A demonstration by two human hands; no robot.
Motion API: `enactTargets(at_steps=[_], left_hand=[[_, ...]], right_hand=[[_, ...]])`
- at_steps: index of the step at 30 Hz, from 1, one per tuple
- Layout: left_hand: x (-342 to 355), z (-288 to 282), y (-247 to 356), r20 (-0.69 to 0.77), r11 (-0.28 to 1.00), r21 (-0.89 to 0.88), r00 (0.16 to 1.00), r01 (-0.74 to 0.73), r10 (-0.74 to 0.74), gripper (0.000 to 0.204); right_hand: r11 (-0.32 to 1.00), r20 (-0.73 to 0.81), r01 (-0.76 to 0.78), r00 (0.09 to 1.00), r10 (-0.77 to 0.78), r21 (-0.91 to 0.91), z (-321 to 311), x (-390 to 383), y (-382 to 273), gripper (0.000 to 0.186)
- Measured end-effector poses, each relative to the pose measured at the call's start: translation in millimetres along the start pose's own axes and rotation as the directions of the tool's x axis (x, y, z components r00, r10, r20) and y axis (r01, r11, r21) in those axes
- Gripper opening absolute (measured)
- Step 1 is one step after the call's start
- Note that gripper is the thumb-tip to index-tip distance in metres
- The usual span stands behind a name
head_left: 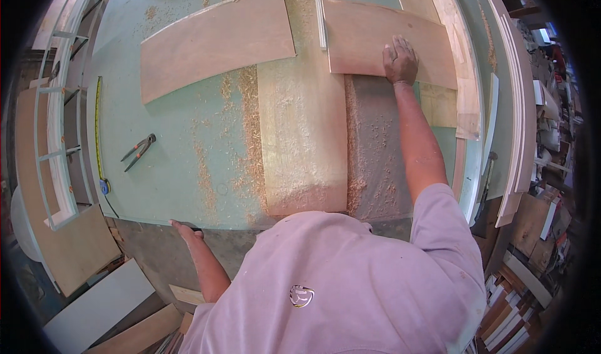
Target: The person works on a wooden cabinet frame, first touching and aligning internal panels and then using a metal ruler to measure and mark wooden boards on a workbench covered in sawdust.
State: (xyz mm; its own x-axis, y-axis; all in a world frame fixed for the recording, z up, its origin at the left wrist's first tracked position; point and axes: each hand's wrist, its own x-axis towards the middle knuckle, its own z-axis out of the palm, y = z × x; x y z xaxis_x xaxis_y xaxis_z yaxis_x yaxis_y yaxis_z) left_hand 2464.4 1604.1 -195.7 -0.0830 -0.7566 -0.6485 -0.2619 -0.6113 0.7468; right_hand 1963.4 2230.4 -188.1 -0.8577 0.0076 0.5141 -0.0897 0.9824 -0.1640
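Observation:
My right hand (pixel 400 60) lies with fingers stretched on a thin brown wooden panel (pixel 369 35) at the far right of the table. My left hand (pixel 186 229) rests at the table's near edge. One of its fingers is stretched along the edge; the others are partly hidden. A second brown panel (pixel 216 44) lies to the left, apart from the first. Between and below them runs a long pale board (pixel 302 128), dusted with sawdust. A narrow white strip (pixel 320 19) stands out against the left end of the right panel.
Wood shavings (pixel 251 128) line the board on the green tabletop (pixel 169 191). Pincers (pixel 139 150) with red-marked handles and a yellow tape measure (pixel 98 128), pulled out, lie at left. Long pale planks (pixel 460 60) flank the right. A white frame (pixel 53 157) stands beyond the left edge.

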Motion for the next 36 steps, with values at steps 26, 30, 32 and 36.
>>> enactTargets(at_steps=[26,30,32,36], left_hand=[[16,-10,-3,0.039,1.000,0.011,0.999,-0.015,0.015,0.082],[13,-9,-3,-0.001,0.999,0.039,1.000,-0.012,0.012,0.084],[14,-11,-2,-0.014,0.998,0.054,1.000,-0.022,0.022,0.085],[5,0,1,-0.090,0.997,0.068,0.996,0.024,-0.018,0.077]], right_hand=[[1.000,-0.022,0.005,1.000,-0.005,-0.015,29,35,5,0.048],[1.000,-0.019,0.003,1.000,-0.003,-0.028,32,38,5,0.049],[0.999,-0.018,0.000,1.000,0.000,-0.033,34,38,6,0.049],[1.000,-0.025,-0.007,1.000,0.007,0.002,37,41,7,0.049]])
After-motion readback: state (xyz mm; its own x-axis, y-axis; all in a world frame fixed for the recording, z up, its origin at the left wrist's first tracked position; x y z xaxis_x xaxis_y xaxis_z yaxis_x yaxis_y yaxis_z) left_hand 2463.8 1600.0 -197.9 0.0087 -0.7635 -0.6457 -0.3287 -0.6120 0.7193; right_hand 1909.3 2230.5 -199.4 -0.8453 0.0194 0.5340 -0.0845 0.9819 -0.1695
